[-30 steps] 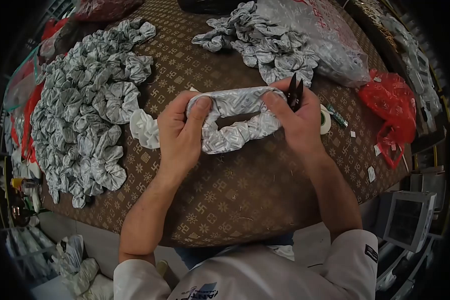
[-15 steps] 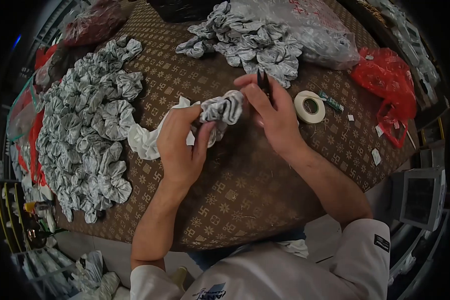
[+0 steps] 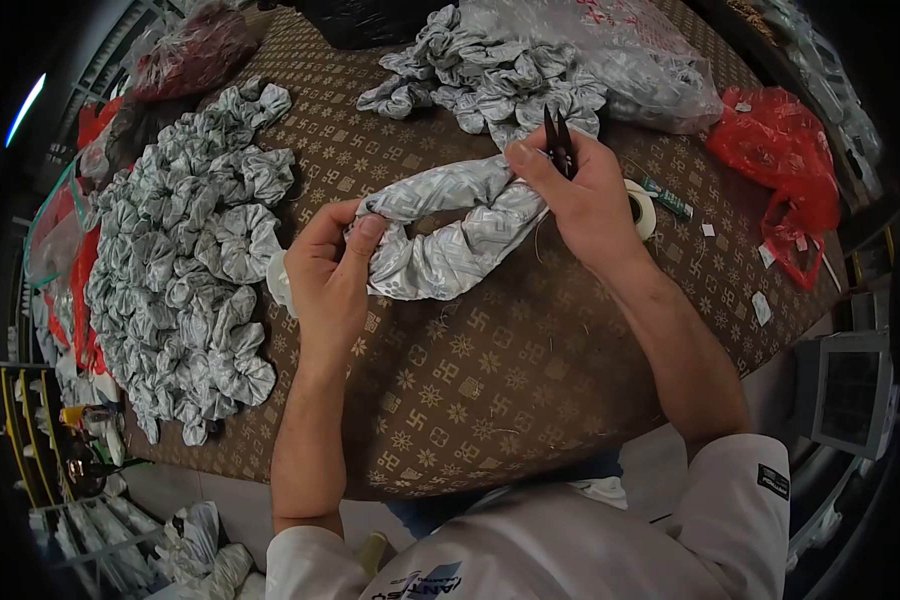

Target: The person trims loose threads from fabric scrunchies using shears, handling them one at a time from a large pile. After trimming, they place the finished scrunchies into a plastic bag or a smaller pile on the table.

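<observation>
A grey-patterned scrunchie (image 3: 465,250) is stretched into a long loop between my two hands, above the table. My left hand (image 3: 328,265) pinches its left end between thumb and fingers. The opposite end is gripped by my right hand (image 3: 595,205), which also carries black thread snips (image 3: 560,145), blades pointing up and away from me. Behind my left hand, a white scrap of fabric (image 3: 278,280) shows only in part. To the left lies a big heap of similar grey scrunchies (image 3: 180,270).
More scrunchies (image 3: 490,75) spill beside a clear plastic bag (image 3: 660,85) at the back. A tape roll (image 3: 642,210) sits partly hidden behind my right wrist, next to a small green tube (image 3: 670,198). A red plastic bag (image 3: 780,150) rests at the right edge of the patterned tablecloth (image 3: 490,400).
The scrunchie was bunched up in my left hand; now it is pulled out long, with my right hand gripping its other end. My hands have moved apart, and the snips remain in my right hand.
</observation>
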Motion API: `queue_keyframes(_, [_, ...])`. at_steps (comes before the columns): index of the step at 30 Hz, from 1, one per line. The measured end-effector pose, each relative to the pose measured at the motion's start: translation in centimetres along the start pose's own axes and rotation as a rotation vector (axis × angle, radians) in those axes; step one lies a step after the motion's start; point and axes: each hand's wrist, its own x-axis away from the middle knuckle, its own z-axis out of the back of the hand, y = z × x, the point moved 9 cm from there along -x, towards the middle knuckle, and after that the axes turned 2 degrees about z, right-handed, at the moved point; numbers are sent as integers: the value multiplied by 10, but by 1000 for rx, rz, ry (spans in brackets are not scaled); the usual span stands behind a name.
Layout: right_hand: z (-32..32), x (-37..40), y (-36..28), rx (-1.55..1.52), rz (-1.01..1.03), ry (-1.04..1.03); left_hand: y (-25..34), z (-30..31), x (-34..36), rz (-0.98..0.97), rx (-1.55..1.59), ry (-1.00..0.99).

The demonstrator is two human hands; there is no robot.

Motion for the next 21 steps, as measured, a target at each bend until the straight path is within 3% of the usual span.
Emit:
queue_keyframes(3, [1, 3, 8, 116, -109, -4, -4, -4, 3, 10, 8, 8])
queue_keyframes(5, [-10, 7, 13, -41, -187, -10, 9, 40, -11, -117, -6, 172])
queue_keyframes(7, [-15, 3, 13, -51, -132, -67, 23, 127, -13, -335, 468, 585])
queue_keyframes(8, [-20, 2, 13, -79, -108, -108, 35, 152, -13, -400, 673, 625])
queue_keyframes(10, [-24, 7, 20, 66, -178, -184, 6, 161, -14, -324, 762, 701])
queue_keyframes(11, [-28, 7, 19, 60, -148, -197, -24, 145, -20, -168, 689, 658])
queue_keyframes(13, [-36, 10, 27, 217, -80, -237, -58, 84, -26, 114, 613, 358])
queue_keyframes(15, [-37, 5, 24, 235, -23, -226, -33, 35, -30, -9, 109, 129])
queue_keyframes(17, [-24, 5, 31, 244, -134, -134, -12, -2, -28, -78, -61, -56])
queue_keyframes(20, [-3, -2, 28, 303, -47, -30, 11, -28, -48, -320, -565, -79])
queue_keyframes(21, [1, -4, 29, 293, 15, 20, 4, -30, -65, -323, -608, -68])
